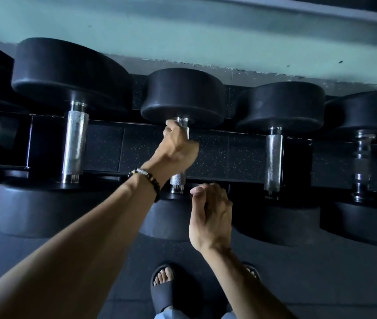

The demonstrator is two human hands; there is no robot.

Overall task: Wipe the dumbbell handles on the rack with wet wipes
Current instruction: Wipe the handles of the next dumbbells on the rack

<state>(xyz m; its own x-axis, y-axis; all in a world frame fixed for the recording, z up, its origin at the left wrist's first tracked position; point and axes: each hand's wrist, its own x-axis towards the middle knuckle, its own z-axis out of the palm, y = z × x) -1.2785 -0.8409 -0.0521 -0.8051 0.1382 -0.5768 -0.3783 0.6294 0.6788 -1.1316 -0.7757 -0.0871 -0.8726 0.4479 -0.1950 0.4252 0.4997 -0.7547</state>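
Rack (217, 155) holds four dumbbells, heavy, rigid, best left seated. Left hand (176, 148) curled round the knurled steel handle (178, 178) of the second dumbbell; wipe not visible. Right hand (210, 217) loosely curled near the handle's front end, holding nothing visible. Knurling likely grippy.

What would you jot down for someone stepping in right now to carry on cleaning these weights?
Left hand: fingers curled round the handle of the second dumbbell from the left, near its far end. No wipe is visible in that grip.
Right hand: loosely curled over the same dumbbell's near end, holding nothing visible.
Four dumbbells lie on the rack; the leftmost handle and two to the right are untouched now.
Which handles are already wiped cannot be told. Left: finish this one, then check the rest.
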